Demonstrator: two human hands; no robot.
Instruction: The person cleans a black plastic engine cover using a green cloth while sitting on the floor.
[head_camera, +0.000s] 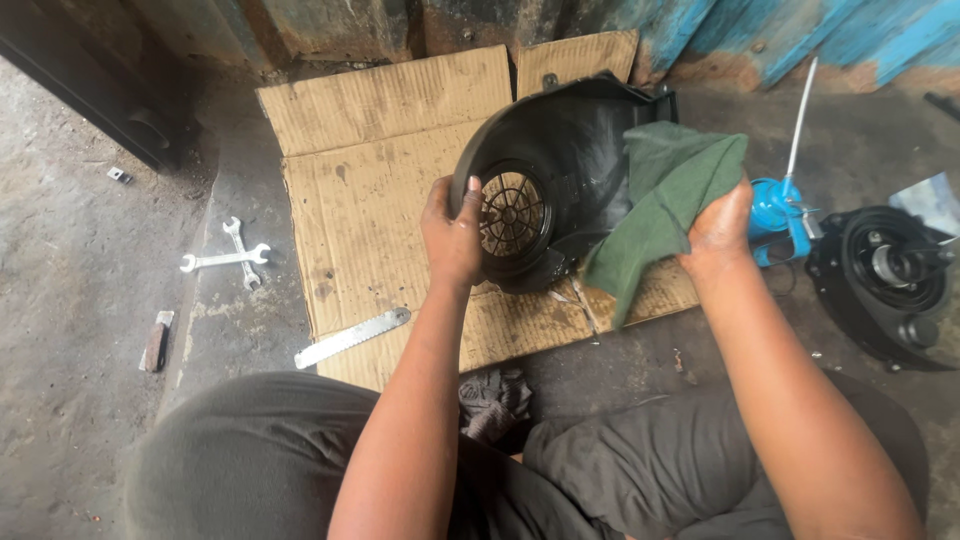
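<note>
Left hand (452, 235): fingers clamped on the near left rim of the cover (560, 180), thumb over the edge beside its round grille.
Right hand (720, 228): fingers closed on a bunched green cloth (665, 200), pressed to the cover's right side.
Cover: black, held tilted in the air above the cardboard (380, 190), centre of scene.
Risk, slip: one-handed rim grip; a hard push with the cloth could likely twist the cover loose onto the cardboard.
Risk, snag: loose cloth may catch on the grille or a rough edge.
Risk, floor: saw blade (352, 337) lies near the left knee; could cut if leaned on.
Count: cover 1; cloth 1; spanners (228, 258) 2, crossed, left; saw blade 1; blue can (778, 212) 1, right; black housing (885, 280) 1, far right.
</note>
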